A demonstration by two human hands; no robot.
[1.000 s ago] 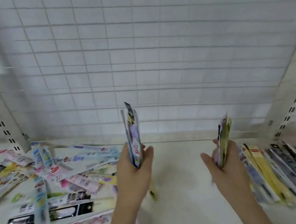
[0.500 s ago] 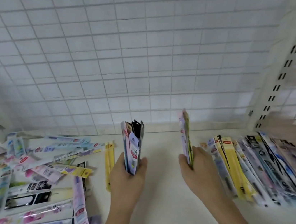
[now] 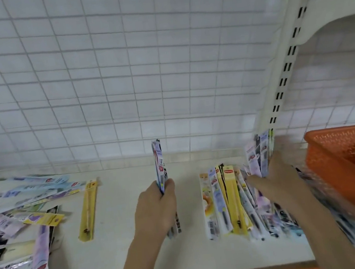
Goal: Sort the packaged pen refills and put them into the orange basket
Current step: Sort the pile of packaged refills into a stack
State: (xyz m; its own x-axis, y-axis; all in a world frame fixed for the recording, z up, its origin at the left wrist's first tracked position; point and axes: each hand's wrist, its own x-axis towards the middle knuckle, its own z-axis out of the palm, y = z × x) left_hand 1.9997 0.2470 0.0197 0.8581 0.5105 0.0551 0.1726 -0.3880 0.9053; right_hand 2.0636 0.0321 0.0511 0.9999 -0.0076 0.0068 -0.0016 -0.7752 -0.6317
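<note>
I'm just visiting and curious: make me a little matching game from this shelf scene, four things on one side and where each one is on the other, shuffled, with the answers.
Things:
1. orange basket
2. lone yellow packet
3. left hand
4. right hand

Places:
A. lying flat by itself, between the messy pile and the left hand
B. far right of the shelf
C. holding a bundle upright over the neat row of packets
D. middle of the shelf, gripping an upright bundle

Pairs: 1-B, 2-A, 3-D, 4-C
</note>
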